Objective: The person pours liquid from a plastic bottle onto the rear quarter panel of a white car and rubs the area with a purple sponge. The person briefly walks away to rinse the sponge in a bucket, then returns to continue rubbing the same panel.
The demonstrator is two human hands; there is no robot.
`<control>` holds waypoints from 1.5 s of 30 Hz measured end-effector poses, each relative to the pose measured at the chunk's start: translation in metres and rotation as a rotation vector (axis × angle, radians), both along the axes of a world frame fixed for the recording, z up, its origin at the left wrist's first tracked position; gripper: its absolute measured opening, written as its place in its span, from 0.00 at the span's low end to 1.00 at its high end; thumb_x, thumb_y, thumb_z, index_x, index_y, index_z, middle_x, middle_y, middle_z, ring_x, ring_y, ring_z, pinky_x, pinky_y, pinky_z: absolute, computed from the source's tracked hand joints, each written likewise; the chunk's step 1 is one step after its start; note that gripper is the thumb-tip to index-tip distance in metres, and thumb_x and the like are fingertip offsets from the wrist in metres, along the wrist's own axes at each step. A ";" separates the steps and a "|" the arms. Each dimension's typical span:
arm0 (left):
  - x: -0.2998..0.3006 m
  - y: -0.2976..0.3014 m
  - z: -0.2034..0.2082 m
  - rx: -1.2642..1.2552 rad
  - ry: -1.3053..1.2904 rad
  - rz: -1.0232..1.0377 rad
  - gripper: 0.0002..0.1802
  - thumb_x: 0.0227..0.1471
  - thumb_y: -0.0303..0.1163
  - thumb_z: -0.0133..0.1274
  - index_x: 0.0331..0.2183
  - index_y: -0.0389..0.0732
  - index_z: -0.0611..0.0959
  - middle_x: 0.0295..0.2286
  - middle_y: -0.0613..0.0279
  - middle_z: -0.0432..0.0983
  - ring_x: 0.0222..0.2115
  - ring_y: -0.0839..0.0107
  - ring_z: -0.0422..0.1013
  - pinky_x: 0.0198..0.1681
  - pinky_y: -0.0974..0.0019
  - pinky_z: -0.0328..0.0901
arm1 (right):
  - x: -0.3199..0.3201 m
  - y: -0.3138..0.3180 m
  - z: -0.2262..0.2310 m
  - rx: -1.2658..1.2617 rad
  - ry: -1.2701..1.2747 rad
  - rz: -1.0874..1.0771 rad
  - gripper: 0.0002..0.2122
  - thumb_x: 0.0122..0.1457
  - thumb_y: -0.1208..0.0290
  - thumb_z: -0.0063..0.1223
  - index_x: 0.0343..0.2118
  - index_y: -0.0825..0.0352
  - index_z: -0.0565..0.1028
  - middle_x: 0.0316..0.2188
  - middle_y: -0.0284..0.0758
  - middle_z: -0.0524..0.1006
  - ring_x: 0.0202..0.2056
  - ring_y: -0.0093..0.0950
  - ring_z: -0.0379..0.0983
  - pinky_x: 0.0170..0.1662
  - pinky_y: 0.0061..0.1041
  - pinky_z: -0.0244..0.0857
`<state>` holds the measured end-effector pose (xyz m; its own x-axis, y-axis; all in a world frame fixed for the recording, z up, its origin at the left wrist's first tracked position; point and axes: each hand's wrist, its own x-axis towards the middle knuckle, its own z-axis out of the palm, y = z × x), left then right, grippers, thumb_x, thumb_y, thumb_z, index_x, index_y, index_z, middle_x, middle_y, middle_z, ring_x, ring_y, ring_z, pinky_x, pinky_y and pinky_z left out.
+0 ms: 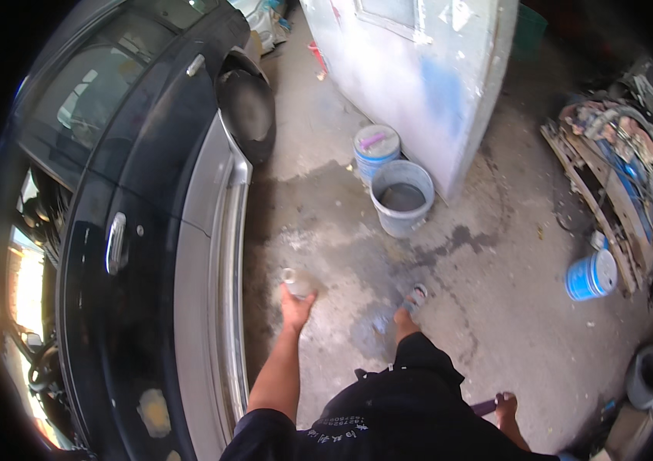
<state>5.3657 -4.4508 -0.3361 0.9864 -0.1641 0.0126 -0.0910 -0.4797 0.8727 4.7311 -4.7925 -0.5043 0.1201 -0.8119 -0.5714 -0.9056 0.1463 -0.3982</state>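
Note:
My left hand (pixel 295 309) is stretched forward over the floor, its fingers wrapped round a pale, see-through bottle (pixel 292 278), slightly blurred. Down at my right side, my right hand (pixel 506 406) is closed on the end of a flat, dark purple bar (pixel 484 407); its exact kind I cannot make out. A dark car (pixel 130 307) stands close on my left, with a grey lower band and chrome door handles. On its door is a yellowish, dull patch (pixel 155 412), apart from both hands.
An open grey bucket (pixel 402 219) with dark liquid stands ahead, beside a lidded blue-and-white bucket (pixel 377 157) and a tall white panel (pixel 418 69). Wet patches mark the concrete floor (pixel 441 323). At right are a blue bucket (pixel 592 275) and a wooden pallet (pixel 584 184) piled with scrap.

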 end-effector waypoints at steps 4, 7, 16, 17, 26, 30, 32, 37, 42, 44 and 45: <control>0.089 -0.102 0.005 0.014 0.107 -0.184 0.36 0.42 0.31 0.67 0.51 0.38 0.68 0.44 0.51 0.74 0.46 0.59 0.72 0.52 0.60 0.66 | 0.075 -0.042 -0.073 -0.017 -0.115 -0.119 0.18 0.54 0.68 0.61 0.44 0.76 0.74 0.37 0.48 0.79 0.38 0.38 0.77 0.42 0.36 0.70; 0.158 -0.159 0.004 0.124 0.150 -0.337 0.40 0.41 0.31 0.67 0.55 0.39 0.67 0.47 0.51 0.73 0.50 0.59 0.70 0.54 0.60 0.65 | 0.158 -0.092 -0.071 -0.210 -0.177 -0.258 0.21 0.56 0.68 0.61 0.48 0.76 0.72 0.39 0.45 0.78 0.35 0.32 0.76 0.39 0.32 0.72; 0.303 -0.353 0.033 0.409 0.132 -0.787 0.42 0.42 0.32 0.67 0.58 0.40 0.66 0.51 0.49 0.72 0.53 0.58 0.68 0.57 0.60 0.61 | 0.417 -0.187 0.092 -0.256 -0.596 -0.416 0.20 0.61 0.70 0.51 0.55 0.74 0.68 0.36 0.35 0.77 0.36 0.22 0.71 0.42 0.24 0.68; 0.321 -0.365 0.021 0.386 0.104 -0.864 0.42 0.41 0.31 0.67 0.57 0.40 0.66 0.50 0.49 0.72 0.53 0.56 0.68 0.57 0.59 0.62 | 0.437 -0.176 0.103 -0.247 -0.572 -0.453 0.20 0.62 0.69 0.51 0.55 0.74 0.68 0.36 0.36 0.77 0.37 0.23 0.72 0.42 0.24 0.68; 0.432 -0.480 -0.135 0.426 0.490 -1.494 0.38 0.42 0.18 0.63 0.55 0.38 0.66 0.45 0.58 0.75 0.46 0.67 0.73 0.45 0.64 0.70 | 0.595 -0.005 0.105 -0.243 -0.476 -0.917 0.21 0.55 0.70 0.61 0.52 0.67 0.74 0.29 0.33 0.76 0.30 0.22 0.69 0.37 0.25 0.67; 0.416 -0.517 -0.184 0.689 0.559 -1.456 0.39 0.42 0.21 0.63 0.56 0.43 0.66 0.44 0.59 0.75 0.43 0.67 0.74 0.41 0.63 0.71 | 0.656 0.062 0.091 -0.087 -0.495 -1.059 0.24 0.54 0.71 0.61 0.54 0.68 0.72 0.34 0.36 0.79 0.36 0.23 0.75 0.43 0.25 0.69; 0.424 -0.518 -0.233 0.723 0.622 -1.420 0.39 0.42 0.21 0.63 0.56 0.44 0.66 0.44 0.59 0.75 0.42 0.68 0.74 0.39 0.64 0.71 | 0.679 0.093 0.060 -0.091 -0.538 -1.115 0.24 0.53 0.73 0.61 0.54 0.69 0.71 0.33 0.36 0.78 0.35 0.22 0.74 0.42 0.25 0.70; 0.412 -0.532 -0.392 0.912 0.595 -1.402 0.36 0.45 0.23 0.61 0.54 0.49 0.64 0.42 0.61 0.73 0.36 0.69 0.72 0.32 0.64 0.68 | 0.693 0.173 -0.035 0.052 -0.588 -1.470 0.23 0.55 0.76 0.59 0.54 0.73 0.70 0.38 0.33 0.74 0.38 0.21 0.70 0.44 0.23 0.67; 0.394 -0.525 -0.501 0.927 0.618 -1.207 0.37 0.44 0.22 0.58 0.57 0.43 0.66 0.47 0.53 0.73 0.48 0.61 0.71 0.52 0.58 0.65 | 0.678 0.248 -0.082 0.044 -0.420 -1.589 0.16 0.59 0.77 0.54 0.50 0.71 0.71 0.35 0.30 0.72 0.35 0.18 0.66 0.40 0.20 0.65; 0.399 -0.532 -0.541 1.014 0.431 -1.253 0.37 0.46 0.24 0.57 0.58 0.42 0.65 0.48 0.52 0.73 0.49 0.60 0.70 0.52 0.59 0.65 | 0.669 0.272 -0.098 0.137 -0.274 -1.518 0.16 0.59 0.77 0.54 0.50 0.71 0.71 0.34 0.30 0.72 0.35 0.18 0.66 0.40 0.21 0.65; 0.397 -0.533 -0.559 1.025 0.389 -1.273 0.37 0.46 0.24 0.57 0.58 0.42 0.65 0.48 0.52 0.73 0.49 0.60 0.70 0.52 0.59 0.65 | 0.671 0.286 -0.103 0.168 -0.212 -1.505 0.16 0.58 0.77 0.54 0.50 0.71 0.71 0.34 0.30 0.72 0.35 0.18 0.66 0.40 0.21 0.65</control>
<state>5.7624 -4.9840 -0.8953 0.1466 -0.5905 -0.7936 -0.7111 -0.6206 0.3304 5.4018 -4.5064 -0.6077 -0.6418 -0.1801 -0.7455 0.1903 0.9042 -0.3823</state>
